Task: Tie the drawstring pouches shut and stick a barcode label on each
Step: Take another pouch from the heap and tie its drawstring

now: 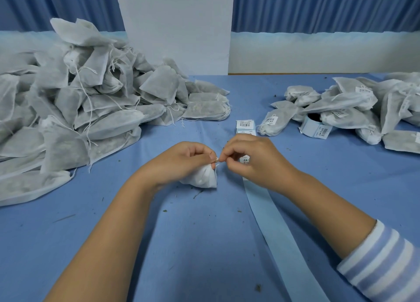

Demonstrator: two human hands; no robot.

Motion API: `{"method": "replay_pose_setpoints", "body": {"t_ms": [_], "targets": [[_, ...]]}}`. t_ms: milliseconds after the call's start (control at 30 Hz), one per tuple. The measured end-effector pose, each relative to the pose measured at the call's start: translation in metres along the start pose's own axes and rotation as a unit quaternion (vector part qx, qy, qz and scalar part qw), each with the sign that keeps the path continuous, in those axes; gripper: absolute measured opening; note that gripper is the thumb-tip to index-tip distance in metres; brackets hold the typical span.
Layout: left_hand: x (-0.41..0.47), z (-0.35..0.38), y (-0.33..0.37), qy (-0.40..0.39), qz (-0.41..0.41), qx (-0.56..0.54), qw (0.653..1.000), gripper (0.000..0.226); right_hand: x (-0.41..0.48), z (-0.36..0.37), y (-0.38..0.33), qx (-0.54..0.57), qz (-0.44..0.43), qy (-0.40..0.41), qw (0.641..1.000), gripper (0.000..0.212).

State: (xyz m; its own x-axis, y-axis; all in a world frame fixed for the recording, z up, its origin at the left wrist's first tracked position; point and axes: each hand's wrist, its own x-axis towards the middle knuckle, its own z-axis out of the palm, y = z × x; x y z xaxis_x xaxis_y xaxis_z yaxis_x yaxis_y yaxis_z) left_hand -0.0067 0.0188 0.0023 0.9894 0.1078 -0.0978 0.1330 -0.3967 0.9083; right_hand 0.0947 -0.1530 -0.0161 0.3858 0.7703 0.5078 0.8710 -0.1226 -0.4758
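Tying step: left hand (181, 159) is gripping the drawstring pouch (202, 180) at frame centre on the bench (181, 245), fingers curling round its gathered neck.
Right hand (252, 158): fingers are pinching the cord (217, 159).
Doing it well: keeping the neck bunched while drawing the knot snug.

1 wide-angle view comes from a camera worn on the person's head, facing forward and down over the blue table (204, 245). It sits close above the forearms, with the left hand (181, 160) and right hand (254, 158) near centre. Beyond the hands it reaches a blue curtain (318, 6).
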Motion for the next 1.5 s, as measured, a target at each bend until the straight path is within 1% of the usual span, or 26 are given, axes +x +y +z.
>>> {"method": "replay_pose_setpoints", "body": {"t_ms": [100,167,267,367,500,600,633,733,833,900,1000,1133,1233,1367,1433,1500], "targets": [[0.000,0.000,0.000,0.009,0.005,-0.007,1.000,0.025,-0.002,0.002,-0.002,-0.048,-0.018,0.025,0.998,0.018],[0.000,0.000,0.001,0.012,0.006,-0.014,1.000,0.025,-0.003,0.004,-0.004,-0.064,-0.014,0.038,0.997,0.017],[-0.001,0.000,0.001,0.015,0.005,-0.030,0.999,0.024,-0.002,0.006,-0.006,-0.062,-0.002,0.057,0.996,0.017],[-0.001,-0.001,-0.002,0.027,0.003,-0.044,0.999,0.023,-0.001,0.010,-0.009,-0.034,0.018,0.077,0.996,0.018],[0.001,-0.002,-0.001,0.038,-0.010,-0.070,0.997,0.024,0.000,0.014,-0.013,0.041,0.065,0.096,0.992,0.019],[0.002,-0.002,-0.001,0.033,-0.012,-0.091,0.995,0.012,0.001,0.016,-0.014,0.121,0.111,0.106,0.981,0.011],[0.001,-0.002,-0.001,0.033,-0.013,-0.098,0.995,0.012,0.001,0.016,-0.015,0.147,0.131,0.106,0.975,0.009],[0.002,-0.002,-0.002,0.025,-0.011,-0.090,0.996,0.014,0.001,0.017,-0.014,0.238,0.193,0.105,0.946,0.006],[0.002,-0.001,-0.002,0.021,-0.009,-0.086,0.996,0.014,0.003,0.016,-0.011,0.324,0.233,0.080,0.913,0.012],[0.003,-0.002,-0.003,0.028,-0.011,-0.087,0.996,0.013,0.004,0.017,-0.009,0.365,0.242,0.069,0.896,0.017],[0.004,-0.001,-0.003,0.041,-0.011,-0.083,0.996,0.011,0.004,0.017,-0.007,0.369,0.238,0.059,0.897,0.019],[0.007,0.000,-0.005,0.055,-0.020,-0.073,0.996,0.020,0.005,0.014,-0.005,0.360,0.242,0.078,0.898,0.015],[0.007,0.001,-0.005,0.026,-0.018,-0.056,0.998,0.022,0.007,0.010,-0.003,0.361,0.228,0.090,0.900,0.007],[0.004,0.001,-0.004,-0.033,0.000,-0.054,0.998,0.025,0.007,0.010,-0.004,0.347,0.212,0.086,0.909,0.005],[0.003,0.000,-0.005,-0.040,-0.007,-0.048,0.998,0.025,0.007,0.011,-0.004,0.343,0.215,0.091,0.910,0.005],[0.002,0.000,-0.006,-0.030,-0.004,-0.046,0.999,0.027,0.007,0.012,-0.004,0.344,0.215,0.093,0.909,0.005]]}}
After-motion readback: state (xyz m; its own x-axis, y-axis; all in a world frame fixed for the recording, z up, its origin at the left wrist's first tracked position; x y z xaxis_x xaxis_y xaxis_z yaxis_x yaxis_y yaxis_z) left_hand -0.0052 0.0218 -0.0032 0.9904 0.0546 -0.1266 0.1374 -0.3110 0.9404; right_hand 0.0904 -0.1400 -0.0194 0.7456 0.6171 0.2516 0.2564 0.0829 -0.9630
